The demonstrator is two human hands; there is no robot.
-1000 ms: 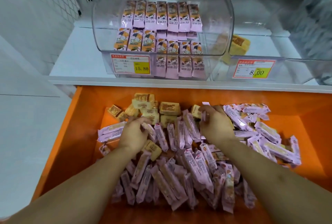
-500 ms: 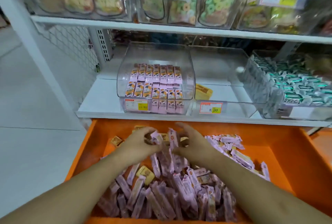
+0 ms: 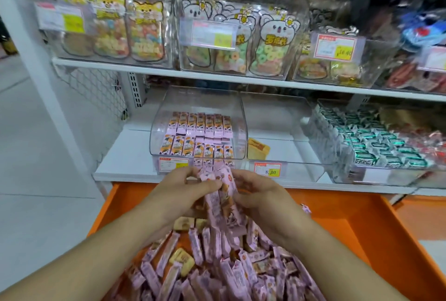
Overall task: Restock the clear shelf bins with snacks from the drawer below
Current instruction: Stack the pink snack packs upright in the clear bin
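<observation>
My left hand (image 3: 179,193) and my right hand (image 3: 259,195) together grip a bunch of pink snack packets (image 3: 220,194), lifted above the orange drawer (image 3: 376,233) and just below the shelf edge. Many more pink packets (image 3: 217,274) and a few yellow ones (image 3: 182,261) lie loose in the drawer. Right above my hands stands the clear shelf bin (image 3: 199,103), partly filled with neat rows of pink and orange packets (image 3: 200,135).
A second clear bin (image 3: 277,117) to the right holds one yellow packet (image 3: 258,148). Further right is a bin of green-white sweets (image 3: 376,146). The upper shelf (image 3: 217,76) carries bins of bagged sweets. A white post (image 3: 41,71) and floor lie left.
Both hands gathered pink packets from the pile, came together and rose out of the drawer toward the bin. The view tilted up, showing the upper shelf.
</observation>
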